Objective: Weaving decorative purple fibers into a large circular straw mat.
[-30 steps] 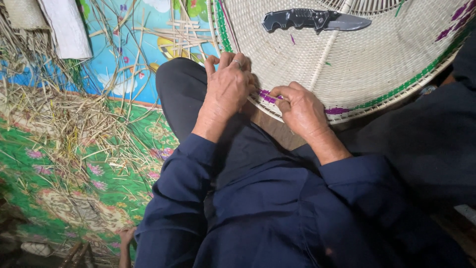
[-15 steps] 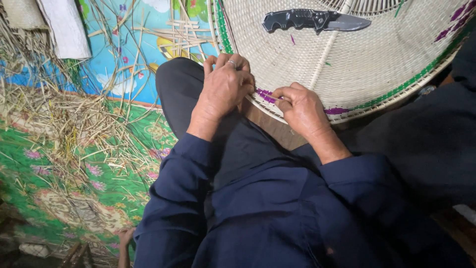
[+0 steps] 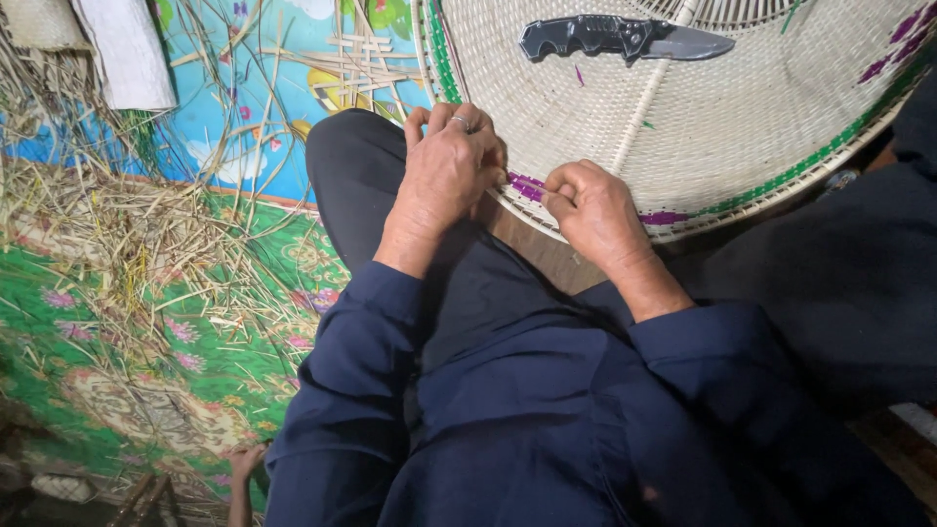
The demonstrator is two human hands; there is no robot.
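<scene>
At the far left we see loose straw and split cane strips (image 3: 146,234) strewn over a patterned floor mat (image 3: 127,390) in green and blue, with a folded pale cloth (image 3: 122,49) at the far left corner. These strips are spare stock, lying well apart from the hands.

Moving right, the left hand (image 3: 449,171) rests on the near left rim of the round woven tray (image 3: 742,127), which is propped across the dark-trousered knee. Its fingers are curled shut over the rim, a ring on one of them; we judge that they pinch the edge binding, though the strand itself is hidden beneath them.

Just beside it, the right hand (image 3: 595,210) meets the same rim, thumb and forefinger pressed together on the purple-dyed binding (image 3: 527,185). The two hands are near one another, apart by only a short stretch of purple.

Farther right and farther off, a folding knife (image 3: 620,37) lies open on the tray's face, untouched.

As to progress, we judge the tray's body fully woven and the green band (image 3: 820,151) along the right rim complete; only the edge finishing at the near rim, where the hands work, appears in hand. How much rim is left we cannot tell, since part of it is out of view.
</scene>
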